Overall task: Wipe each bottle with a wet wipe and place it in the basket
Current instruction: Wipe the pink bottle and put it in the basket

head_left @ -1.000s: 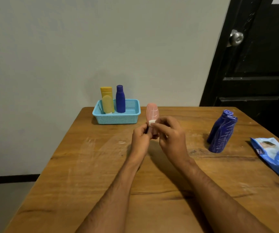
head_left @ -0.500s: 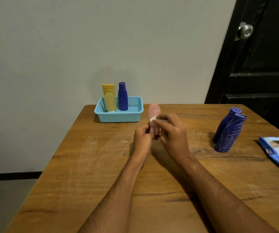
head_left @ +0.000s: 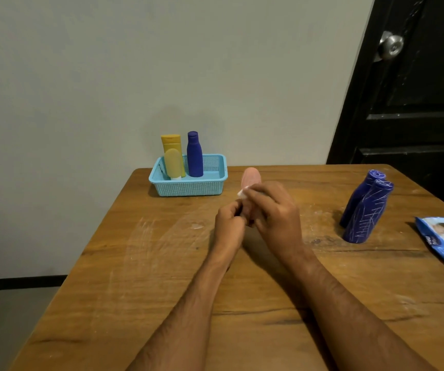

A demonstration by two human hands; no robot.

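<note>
Wooden table (head_left: 140, 263) standing against a grey wall (head_left: 108, 76). At centre, the left hand (head_left: 228, 226) is gripping the pink bottle (head_left: 251, 178) upright; the right hand (head_left: 277, 212) is pinching a wipe (head_left: 242, 193) against it. Basket (head_left: 188, 187) sitting far left.

Pink bottle (head_left: 251, 178) in two-handed grip

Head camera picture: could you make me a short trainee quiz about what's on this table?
1. How many bottles stand in the basket?
2. True or false: the pink bottle lies flat on the table.
3. Which hand presses the wet wipe to the pink bottle: A left hand, B right hand?

Key: 1. Three: two yellow bottles and one blue bottle. 2. False, both hands hold it up. 3. B.
</note>
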